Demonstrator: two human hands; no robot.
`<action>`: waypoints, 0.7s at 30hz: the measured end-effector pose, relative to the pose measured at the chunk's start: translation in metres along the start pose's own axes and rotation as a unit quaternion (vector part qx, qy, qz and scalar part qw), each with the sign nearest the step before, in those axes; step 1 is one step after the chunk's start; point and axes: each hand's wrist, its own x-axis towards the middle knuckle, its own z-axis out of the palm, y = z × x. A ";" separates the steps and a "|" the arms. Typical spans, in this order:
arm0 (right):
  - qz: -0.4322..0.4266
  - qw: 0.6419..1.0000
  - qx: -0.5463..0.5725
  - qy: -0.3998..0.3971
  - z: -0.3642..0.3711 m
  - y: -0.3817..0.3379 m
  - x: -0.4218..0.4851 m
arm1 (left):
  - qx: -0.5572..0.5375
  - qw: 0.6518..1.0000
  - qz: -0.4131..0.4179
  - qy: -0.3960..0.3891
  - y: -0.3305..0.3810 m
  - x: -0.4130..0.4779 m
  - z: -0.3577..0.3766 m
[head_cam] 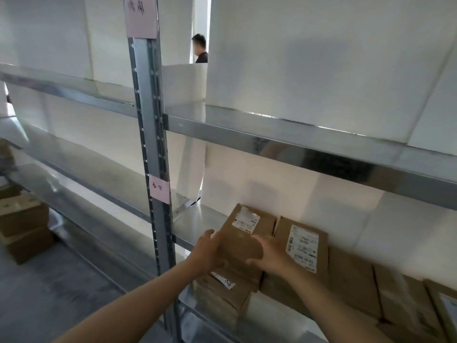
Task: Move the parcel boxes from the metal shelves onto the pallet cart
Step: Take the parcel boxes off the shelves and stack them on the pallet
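Below and left of your fingers lies grey floor; above them, white wall panels back the steel shelving, with a bright gap between two panels.

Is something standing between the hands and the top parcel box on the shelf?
Nothing visible. The left hand and right hand hold the top parcel box by its sides. The pallet cart is out of view.

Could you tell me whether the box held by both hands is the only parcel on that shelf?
No, a labelled box lies just right of the held box, with more beyond.
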 end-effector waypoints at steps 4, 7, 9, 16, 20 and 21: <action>0.040 0.999 -0.007 0.003 0.012 -0.012 0.011 | -0.005 0.997 0.056 -0.051 -0.002 0.022 -0.001; 0.053 0.998 -0.009 0.031 0.016 -0.020 0.015 | -0.012 0.994 0.084 -0.063 -0.009 0.033 -0.004; 0.060 0.997 -0.008 0.044 0.020 -0.025 0.019 | -0.040 0.993 0.083 -0.069 -0.020 0.038 -0.007; 0.086 0.993 -0.004 0.084 0.052 -0.049 0.032 | -0.059 0.987 0.134 -0.062 -0.065 0.044 -0.015; 0.120 0.989 0.003 0.090 0.065 -0.063 0.036 | -0.053 0.984 0.160 -0.058 -0.086 0.044 -0.023; 0.119 0.987 0.006 0.107 0.064 -0.066 0.038 | -0.049 0.981 0.175 -0.064 -0.089 0.046 -0.027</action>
